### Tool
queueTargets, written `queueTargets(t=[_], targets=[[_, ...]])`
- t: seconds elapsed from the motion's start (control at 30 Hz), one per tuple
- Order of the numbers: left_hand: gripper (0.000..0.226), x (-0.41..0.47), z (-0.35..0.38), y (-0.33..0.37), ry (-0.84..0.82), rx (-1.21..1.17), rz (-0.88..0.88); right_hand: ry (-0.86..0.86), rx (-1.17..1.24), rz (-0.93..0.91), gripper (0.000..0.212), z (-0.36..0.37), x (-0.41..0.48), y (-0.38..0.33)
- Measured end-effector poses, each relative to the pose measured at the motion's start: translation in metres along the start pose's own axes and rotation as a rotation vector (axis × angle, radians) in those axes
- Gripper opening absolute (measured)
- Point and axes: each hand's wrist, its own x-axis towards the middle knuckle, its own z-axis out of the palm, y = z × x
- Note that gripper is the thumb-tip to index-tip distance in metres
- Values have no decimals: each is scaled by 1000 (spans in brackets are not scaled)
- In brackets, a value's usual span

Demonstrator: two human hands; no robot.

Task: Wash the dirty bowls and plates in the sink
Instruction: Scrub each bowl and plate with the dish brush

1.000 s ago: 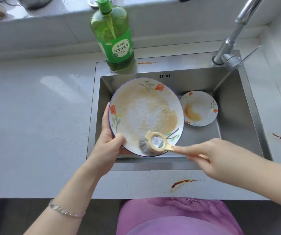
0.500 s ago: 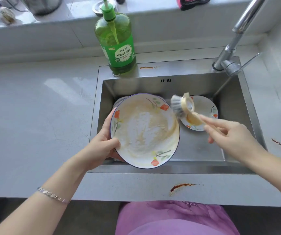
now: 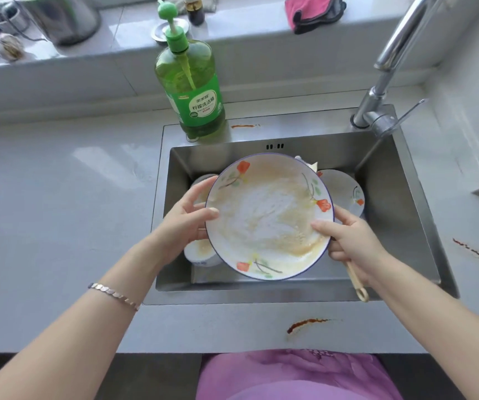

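Plate (image 3: 267, 217) is pinched by your left hand (image 3: 186, 223), fingers spread, and your right hand (image 3: 350, 241), which also clamps the brush (image 3: 355, 280). Smeared, it may slip onto the bowl (image 3: 200, 256).

Forearms bare. Silver link bracelet (image 3: 114, 295) at wrist of left hand (image 3: 186, 220). Purple-pink patterned garment (image 3: 290, 373) at waist.

I watched the right grip (image 3: 350, 241) leave its place above the small flowered plate (image 3: 345, 192) and take the right rim of the large soiled floral plate (image 3: 267, 217), the cream plastic brush handle (image 3: 355, 281) now pinned beneath it. The large plate turned clockwise and moved right, overlapping the small one. A white bowl (image 3: 202, 254) came into view under the left grip (image 3: 186, 217).
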Motion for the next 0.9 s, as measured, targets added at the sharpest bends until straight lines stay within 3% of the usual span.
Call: queueTargets(t=[0.17,0.3,0.4,0.53,0.6,0.73,0.83,0.9], targets=[[89,-12,54,-37,158,-307,47,95,163,33,30,14,1,11],[66,-20,77,-46,140,-475,25,86,268,74,20,28,-5,18],[67,-24,70,-41,90,-496,23,82,207,43,25,25,-7,17],[72,-30,51,-42,151,-446,-2,291,-344,-332,34,-5,-20,-10],[77,-32,43,-45,181,-397,6,156,-671,-448,38,-14,-35,-29],[80,-33,37,-45,219,-320,12,-170,-1366,-375,48,2,-57,-26],[84,-33,36,-44,237,-283,9,-316,-1347,-387,47,17,-71,-15],[84,-35,34,-43,249,-277,3,-249,-1383,-368,46,8,-59,-22]])
